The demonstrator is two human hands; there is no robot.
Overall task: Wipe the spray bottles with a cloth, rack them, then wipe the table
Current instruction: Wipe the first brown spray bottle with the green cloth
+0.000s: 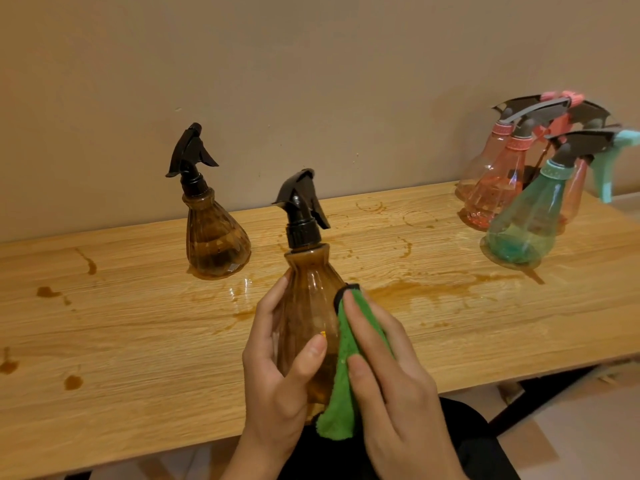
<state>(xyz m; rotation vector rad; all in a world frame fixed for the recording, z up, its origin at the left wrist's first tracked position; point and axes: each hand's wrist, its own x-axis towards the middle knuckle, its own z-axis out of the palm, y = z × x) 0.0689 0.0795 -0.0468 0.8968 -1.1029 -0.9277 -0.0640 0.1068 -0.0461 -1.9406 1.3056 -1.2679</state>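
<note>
My left hand (pixel 277 379) grips an amber spray bottle (pixel 306 306) with a black trigger head, held upright above the table's near edge. My right hand (pixel 388 372) presses a green cloth (pixel 341 386) flat against the bottle's right side with straight fingers. A second amber bottle (pixel 214 237) stands on the wooden table (pixel 138 341) to the back left. At the right, a green bottle (pixel 526 223) and several pink bottles (pixel 495 192) hang tilted by their triggers on a rack (pixel 540 109).
Brown liquid stains and wet ring marks (pixel 433 289) are spread over the table, with drops (pixel 72 382) at the left. A beige wall runs behind. The table's black leg (pixel 540 400) shows at the lower right above a tiled floor.
</note>
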